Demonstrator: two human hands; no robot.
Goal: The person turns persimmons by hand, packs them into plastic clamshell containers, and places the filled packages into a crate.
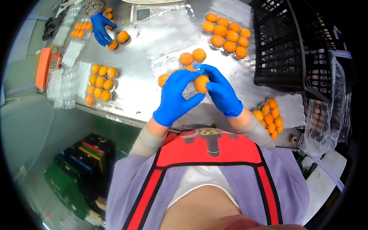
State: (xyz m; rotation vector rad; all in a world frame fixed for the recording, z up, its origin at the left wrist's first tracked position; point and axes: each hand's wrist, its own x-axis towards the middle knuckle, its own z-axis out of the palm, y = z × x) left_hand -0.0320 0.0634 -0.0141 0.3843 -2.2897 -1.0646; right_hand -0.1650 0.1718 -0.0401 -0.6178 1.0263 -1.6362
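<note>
Just above an open clear plastic punnet, an orange (pixel 201 84) is held between my two gloved hands. My left hand (pixel 176 94) curves around its left side, fingertips near the top and thumb below. On the other side, my right hand (pixel 222 90) grips it with thumb and fingers. Several oranges sit in the punnet (pixel 160 68) beneath, among them one orange (pixel 186 58) at its far side; some of its cups show no fruit. My hands hide its near part.
A black crate (pixel 276 46) stands at right. Filled punnets lie at far right (pixel 230 36), near right (pixel 270 119) and left (pixel 100 82). Another person's gloved hand (pixel 101 28) touches an orange (pixel 112 45) at far left. A scale (pixel 143 14) sits at the back.
</note>
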